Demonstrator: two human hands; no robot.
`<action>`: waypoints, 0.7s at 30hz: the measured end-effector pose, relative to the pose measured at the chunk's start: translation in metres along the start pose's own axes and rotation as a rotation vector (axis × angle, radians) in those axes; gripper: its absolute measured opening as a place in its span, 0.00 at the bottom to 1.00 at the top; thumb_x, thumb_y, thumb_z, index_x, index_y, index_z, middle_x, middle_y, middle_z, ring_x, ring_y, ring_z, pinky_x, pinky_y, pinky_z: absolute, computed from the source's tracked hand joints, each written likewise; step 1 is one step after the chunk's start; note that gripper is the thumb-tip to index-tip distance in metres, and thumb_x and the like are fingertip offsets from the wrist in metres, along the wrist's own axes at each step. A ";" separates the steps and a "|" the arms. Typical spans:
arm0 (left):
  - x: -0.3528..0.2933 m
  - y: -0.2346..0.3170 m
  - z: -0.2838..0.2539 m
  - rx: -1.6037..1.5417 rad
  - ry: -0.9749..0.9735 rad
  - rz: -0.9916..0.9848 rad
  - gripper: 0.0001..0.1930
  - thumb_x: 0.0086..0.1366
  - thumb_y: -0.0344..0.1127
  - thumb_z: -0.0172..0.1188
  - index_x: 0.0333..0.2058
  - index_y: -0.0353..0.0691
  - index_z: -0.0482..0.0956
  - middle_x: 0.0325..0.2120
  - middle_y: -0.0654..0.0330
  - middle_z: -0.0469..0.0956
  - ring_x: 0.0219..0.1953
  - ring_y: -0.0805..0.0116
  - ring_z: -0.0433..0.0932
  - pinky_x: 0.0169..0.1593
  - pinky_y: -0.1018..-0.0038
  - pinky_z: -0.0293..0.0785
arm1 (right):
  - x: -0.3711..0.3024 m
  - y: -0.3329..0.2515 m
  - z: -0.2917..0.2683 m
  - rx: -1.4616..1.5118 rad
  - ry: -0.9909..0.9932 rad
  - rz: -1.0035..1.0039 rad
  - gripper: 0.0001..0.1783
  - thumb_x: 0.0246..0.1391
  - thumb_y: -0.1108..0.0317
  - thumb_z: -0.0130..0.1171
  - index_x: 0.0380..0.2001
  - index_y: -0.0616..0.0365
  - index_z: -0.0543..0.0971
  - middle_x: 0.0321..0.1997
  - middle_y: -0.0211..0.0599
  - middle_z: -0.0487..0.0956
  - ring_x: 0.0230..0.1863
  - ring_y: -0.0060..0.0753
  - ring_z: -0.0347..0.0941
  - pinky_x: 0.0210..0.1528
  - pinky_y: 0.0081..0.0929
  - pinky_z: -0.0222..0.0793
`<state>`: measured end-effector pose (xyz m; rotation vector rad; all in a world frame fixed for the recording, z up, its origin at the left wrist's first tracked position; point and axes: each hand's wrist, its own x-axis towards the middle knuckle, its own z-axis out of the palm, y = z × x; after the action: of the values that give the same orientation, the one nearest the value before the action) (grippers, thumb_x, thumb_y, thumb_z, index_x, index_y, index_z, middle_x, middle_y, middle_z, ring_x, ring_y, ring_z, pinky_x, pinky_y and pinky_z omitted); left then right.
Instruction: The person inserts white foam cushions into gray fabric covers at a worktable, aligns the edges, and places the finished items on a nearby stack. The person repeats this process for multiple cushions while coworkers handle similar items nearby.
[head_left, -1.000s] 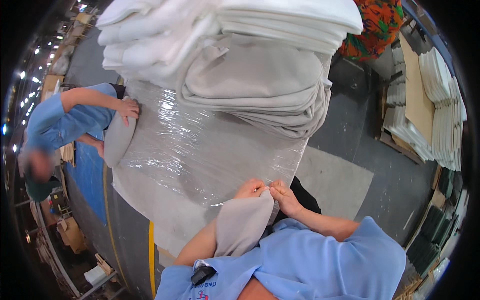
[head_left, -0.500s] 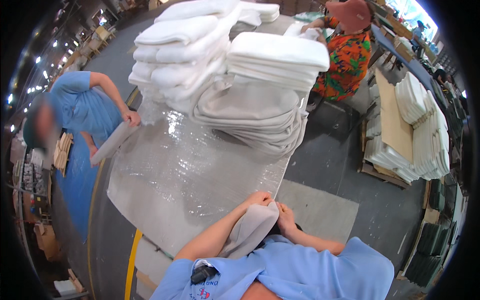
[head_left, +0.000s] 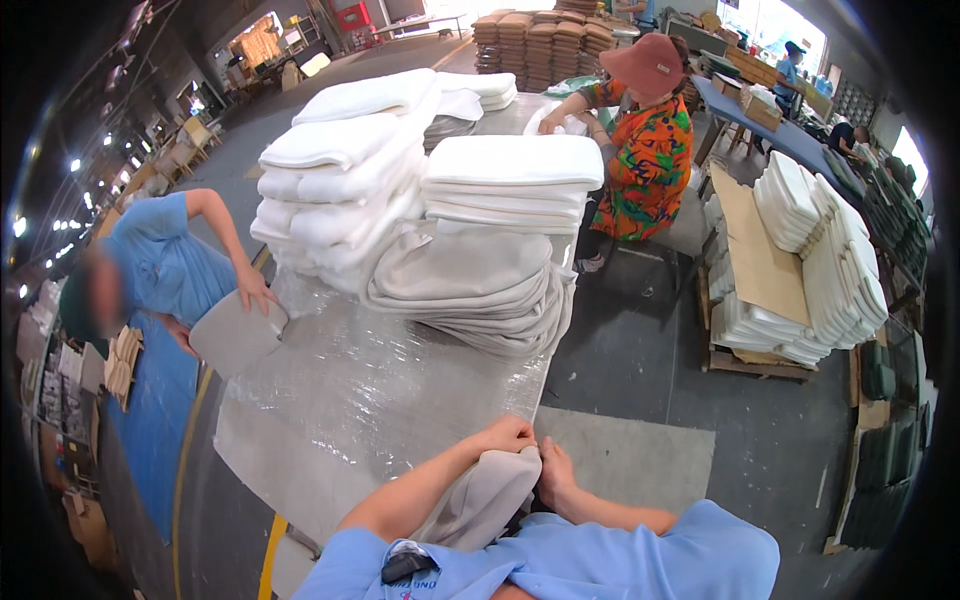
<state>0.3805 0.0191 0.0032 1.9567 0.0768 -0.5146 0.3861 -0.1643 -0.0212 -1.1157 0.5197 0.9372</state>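
A grey fabric cover (head_left: 487, 488) hangs from my two hands against my front, at the near right edge of the table. My left hand (head_left: 510, 434) pinches its upper edge with closed fingers. Close beside it, my right hand (head_left: 556, 472) is closed on the same cover's edge, its fingertips partly hidden. Ahead of my hands lies a pile of folded grey covers (head_left: 470, 290). White cushion pads (head_left: 512, 165) are stacked just behind that pile, and a taller stack of white pads (head_left: 340, 185) stands to their left.
The table (head_left: 300, 425) has a shiny plastic-like sheet. At its left, a co-worker in blue (head_left: 175, 250) handles a flat grey piece (head_left: 240, 335). A co-worker in an orange patterned shirt (head_left: 650, 165) works at the far right. A pallet of white pads (head_left: 825, 255) stands on the right.
My view has tilted up, showing more of the far hall. Both hands still grip the cover. The co-worker on the left has turned the grey piece flatter, one hand on top.
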 end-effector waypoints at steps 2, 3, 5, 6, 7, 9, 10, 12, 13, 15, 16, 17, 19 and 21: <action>-0.001 -0.005 0.003 -0.019 0.023 0.005 0.12 0.67 0.42 0.68 0.34 0.37 0.86 0.27 0.61 0.85 0.31 0.74 0.78 0.36 0.69 0.75 | 0.003 0.006 -0.003 -0.028 0.005 -0.017 0.21 0.79 0.49 0.47 0.41 0.55 0.76 0.39 0.32 0.80 0.39 0.27 0.75 0.41 0.33 0.74; 0.000 -0.003 0.004 -0.033 0.031 0.009 0.12 0.68 0.42 0.68 0.34 0.37 0.86 0.27 0.61 0.85 0.31 0.74 0.78 0.36 0.69 0.75 | 0.007 0.007 -0.004 -0.043 0.012 -0.025 0.21 0.79 0.49 0.46 0.42 0.56 0.77 0.40 0.32 0.80 0.39 0.27 0.76 0.42 0.33 0.75; 0.001 -0.001 0.001 -0.018 -0.017 -0.081 0.14 0.69 0.44 0.68 0.34 0.37 0.86 0.27 0.62 0.84 0.31 0.74 0.77 0.36 0.69 0.75 | 0.017 0.009 -0.001 -0.097 0.029 -0.017 0.22 0.80 0.49 0.45 0.43 0.57 0.76 0.40 0.33 0.80 0.39 0.28 0.76 0.43 0.34 0.75; 0.003 0.003 -0.001 -0.009 -0.045 -0.120 0.15 0.70 0.45 0.68 0.34 0.37 0.86 0.27 0.62 0.83 0.31 0.74 0.77 0.36 0.69 0.75 | 0.023 0.010 0.000 -0.120 0.043 -0.019 0.23 0.80 0.49 0.44 0.44 0.58 0.76 0.40 0.34 0.80 0.40 0.28 0.76 0.43 0.34 0.76; 0.005 0.008 -0.005 -0.031 -0.081 -0.172 0.16 0.70 0.46 0.67 0.34 0.38 0.86 0.26 0.63 0.82 0.30 0.75 0.76 0.35 0.69 0.74 | 0.029 0.011 0.000 -0.085 0.042 -0.026 0.24 0.80 0.48 0.43 0.44 0.58 0.76 0.40 0.34 0.80 0.40 0.29 0.76 0.43 0.34 0.76; 0.008 0.018 -0.012 -0.067 -0.158 -0.279 0.17 0.71 0.48 0.67 0.34 0.38 0.86 0.25 0.65 0.80 0.29 0.75 0.74 0.34 0.70 0.73 | 0.038 0.015 0.000 -0.007 0.041 -0.042 0.26 0.81 0.47 0.40 0.43 0.59 0.76 0.40 0.35 0.80 0.41 0.30 0.77 0.44 0.35 0.77; 0.008 0.020 -0.014 -0.108 -0.188 -0.317 0.17 0.71 0.49 0.67 0.34 0.38 0.86 0.25 0.66 0.80 0.29 0.75 0.73 0.34 0.70 0.72 | 0.036 0.014 0.002 0.037 0.047 0.001 0.27 0.80 0.46 0.40 0.43 0.60 0.76 0.39 0.36 0.80 0.40 0.31 0.77 0.44 0.36 0.77; 0.007 0.023 -0.016 -0.187 -0.252 -0.387 0.18 0.71 0.50 0.67 0.34 0.39 0.86 0.24 0.67 0.78 0.28 0.75 0.72 0.33 0.71 0.70 | 0.031 0.009 0.003 0.125 0.063 0.083 0.30 0.80 0.44 0.38 0.43 0.60 0.77 0.38 0.37 0.80 0.40 0.33 0.78 0.44 0.37 0.78; 0.009 0.025 -0.017 -0.143 -0.265 -0.349 0.18 0.71 0.50 0.67 0.33 0.39 0.86 0.23 0.68 0.77 0.27 0.75 0.71 0.32 0.71 0.69 | 0.031 0.007 0.004 0.122 0.067 0.099 0.31 0.80 0.43 0.37 0.43 0.60 0.77 0.37 0.37 0.80 0.40 0.34 0.78 0.43 0.38 0.78; 0.012 0.025 -0.017 -0.056 -0.286 -0.272 0.18 0.71 0.50 0.67 0.33 0.39 0.86 0.22 0.68 0.76 0.26 0.75 0.69 0.31 0.71 0.68 | 0.029 0.001 0.007 0.113 0.074 0.129 0.33 0.80 0.41 0.36 0.42 0.61 0.77 0.37 0.39 0.81 0.39 0.36 0.79 0.43 0.40 0.78; 0.013 0.024 -0.017 -0.017 -0.281 -0.238 0.17 0.71 0.48 0.67 0.33 0.39 0.86 0.23 0.67 0.77 0.27 0.74 0.71 0.32 0.70 0.69 | 0.027 -0.001 0.009 0.086 0.084 0.118 0.33 0.80 0.41 0.35 0.42 0.61 0.78 0.37 0.40 0.81 0.39 0.37 0.79 0.43 0.40 0.79; 0.014 0.022 -0.017 0.021 -0.275 -0.204 0.16 0.70 0.47 0.68 0.33 0.39 0.86 0.23 0.65 0.79 0.27 0.73 0.72 0.32 0.70 0.70 | 0.025 -0.001 0.012 0.058 0.093 0.108 0.33 0.80 0.42 0.35 0.41 0.61 0.78 0.37 0.41 0.81 0.38 0.37 0.80 0.43 0.41 0.79; 0.019 0.018 -0.015 0.071 -0.248 -0.139 0.14 0.68 0.45 0.68 0.34 0.38 0.86 0.24 0.62 0.81 0.28 0.72 0.75 0.34 0.69 0.73 | 0.027 -0.001 0.010 0.024 0.117 0.093 0.33 0.80 0.42 0.36 0.41 0.62 0.78 0.38 0.43 0.82 0.39 0.39 0.80 0.44 0.42 0.79; 0.020 0.011 -0.011 0.090 -0.192 -0.089 0.13 0.66 0.43 0.69 0.34 0.38 0.87 0.26 0.58 0.84 0.30 0.71 0.78 0.36 0.68 0.75 | 0.033 -0.001 0.010 0.004 0.131 0.093 0.33 0.80 0.44 0.37 0.43 0.64 0.79 0.40 0.45 0.83 0.41 0.40 0.81 0.45 0.43 0.79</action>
<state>0.4056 0.0202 0.0089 1.9883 0.0192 -0.7739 0.4038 -0.1428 -0.0423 -1.1623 0.6855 0.9469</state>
